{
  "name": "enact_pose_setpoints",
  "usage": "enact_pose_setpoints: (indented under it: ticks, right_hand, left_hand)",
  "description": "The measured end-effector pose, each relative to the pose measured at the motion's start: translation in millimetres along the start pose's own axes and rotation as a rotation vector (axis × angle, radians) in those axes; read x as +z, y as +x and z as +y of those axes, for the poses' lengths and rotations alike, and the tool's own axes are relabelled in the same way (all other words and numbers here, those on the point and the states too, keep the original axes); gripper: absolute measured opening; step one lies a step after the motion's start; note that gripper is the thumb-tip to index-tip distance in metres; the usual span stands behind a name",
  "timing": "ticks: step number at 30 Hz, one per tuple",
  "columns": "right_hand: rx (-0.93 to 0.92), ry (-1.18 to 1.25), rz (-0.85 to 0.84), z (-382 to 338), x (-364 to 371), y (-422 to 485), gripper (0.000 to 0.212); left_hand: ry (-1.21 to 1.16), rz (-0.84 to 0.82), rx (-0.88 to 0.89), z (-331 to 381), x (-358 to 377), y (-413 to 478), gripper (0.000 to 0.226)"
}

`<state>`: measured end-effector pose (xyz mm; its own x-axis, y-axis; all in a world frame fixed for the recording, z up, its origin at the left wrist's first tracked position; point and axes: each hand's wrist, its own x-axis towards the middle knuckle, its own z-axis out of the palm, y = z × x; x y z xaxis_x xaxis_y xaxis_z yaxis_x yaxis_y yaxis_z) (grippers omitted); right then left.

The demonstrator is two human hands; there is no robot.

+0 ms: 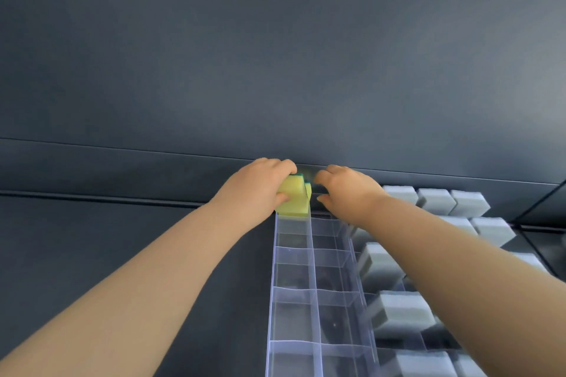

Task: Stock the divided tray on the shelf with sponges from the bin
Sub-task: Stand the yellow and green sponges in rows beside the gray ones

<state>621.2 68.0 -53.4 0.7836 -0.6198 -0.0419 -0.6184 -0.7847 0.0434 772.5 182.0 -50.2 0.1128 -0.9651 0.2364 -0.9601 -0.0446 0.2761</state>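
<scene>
A clear divided tray runs away from me across the dark shelf, two columns of compartments wide. My left hand grips yellow sponges with green backs at the tray's far left compartment, fingers over the top and thumb on the near side. At least two sponges sit together there. My right hand hovers just to the right, over the far right compartment, fingers loosely curled and holding nothing. The nearer compartments of this tray show no sponges.
To the right, a second clear tray holds several grey-white sponges. The dark shelf back wall rises right behind the hands. Bare dark shelf surface lies to the left. The bin is out of view.
</scene>
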Motion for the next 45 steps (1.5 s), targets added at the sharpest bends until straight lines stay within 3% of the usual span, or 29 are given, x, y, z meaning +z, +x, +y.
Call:
enact_pose_setpoints:
  ticks: [5, 11, 19, 22, 27, 30, 35, 45]
  right_hand:
    - [0.021, 0.032, -0.006, 3.8, 2.1, 0.6, 0.033]
    - [0.039, 0.094, -0.038, 3.0, 7.4, 8.7, 0.035]
    - [0.040, 0.062, -0.061, -5.5, 12.2, 18.5, 0.035]
    - [0.032, 0.061, -0.072, -8.7, 13.4, 20.0, 0.035]
    - [0.004, 0.041, -0.093, -13.6, 19.6, 17.0, 0.035]
    - [0.040, 0.066, -0.085, -16.8, 17.7, 12.4, 0.035]
    - [0.112, 0.105, -0.004, -26.1, 5.3, -4.9, 0.029]
    - [0.159, 0.102, 0.250, -56.5, -23.6, -67.5, 0.050]
  left_hand:
    - [0.074, -0.094, 0.058, -0.4, 19.5, 20.3, 0.039]
    - [0.087, -0.029, 0.095, -5.1, 29.8, 24.8, 0.036]
    - [0.126, -0.068, 0.054, -6.2, 47.2, 25.6, 0.036]
    - [0.245, -0.094, 0.112, -1.2, 54.7, 17.7, 0.023]
    - [0.149, 0.046, 0.220, -6.1, 61.1, 6.3, 0.015]
    - [0.173, -0.016, 0.178, -12.7, 61.1, 5.9, 0.033]
    - [0.248, 0.026, 0.178, -17.8, 37.7, 4.4, 0.043]
    - [0.285, 0.177, 0.237, 10.4, -24.8, -39.0, 0.045]
